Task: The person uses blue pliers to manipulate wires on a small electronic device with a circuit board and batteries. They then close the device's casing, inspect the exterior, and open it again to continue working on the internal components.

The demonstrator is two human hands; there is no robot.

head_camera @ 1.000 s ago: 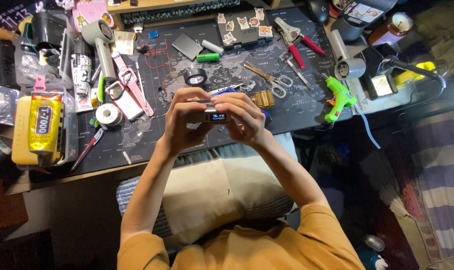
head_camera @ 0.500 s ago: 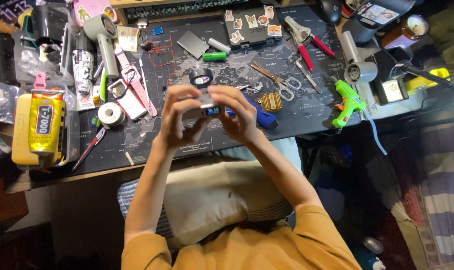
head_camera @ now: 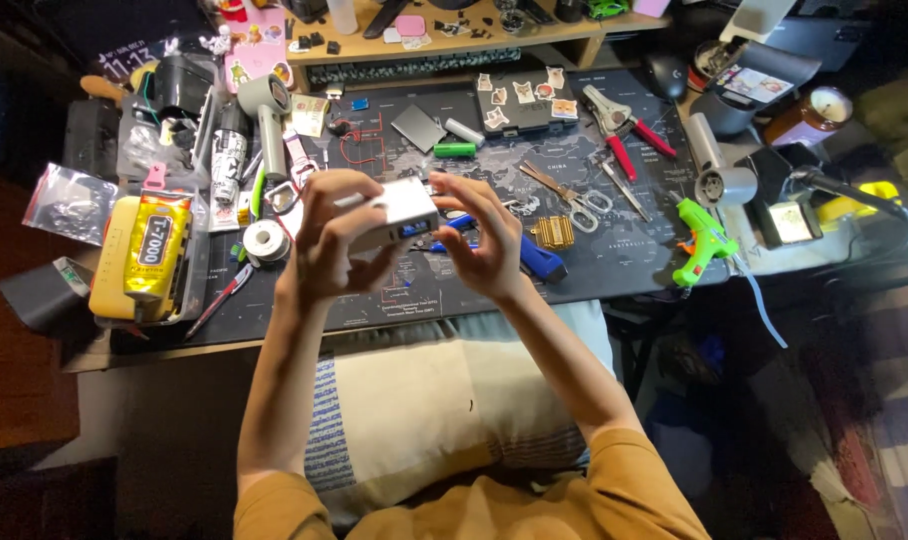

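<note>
The left hand [head_camera: 329,240] grips a small white box [head_camera: 399,210], fingers curled round its left end and thumb under it, lifting it above the desk mat [head_camera: 614,270]. The box tilts, its dark lower edge showing a blue spot. The right hand [head_camera: 484,240] is at 3 o'clock of the box, fingers spread and half open, fingertips [head_camera: 452,190] just touching or very near the box's right edge; I cannot tell whether it grips. Both hands hang over the near middle of the mat.

Under the right hand lies a blue tool [head_camera: 539,258], at 4 o'clock of the box. A brass comb-like part [head_camera: 552,232] sits just beyond it at 3 o'clock. Scissors [head_camera: 564,192] lie at 2 o'clock, red-handled pliers [head_camera: 624,130] farther out the same way. A green glue gun [head_camera: 702,240] rests at the mat's right edge. At 9 o'clock of the box is a solder spool [head_camera: 266,240]; farther out is a yellow tube pack [head_camera: 154,258]. A green battery [head_camera: 454,150] lies at 12 o'clock. A pale cushion [head_camera: 424,410] lies on the lap, at 6 o'clock.
</note>
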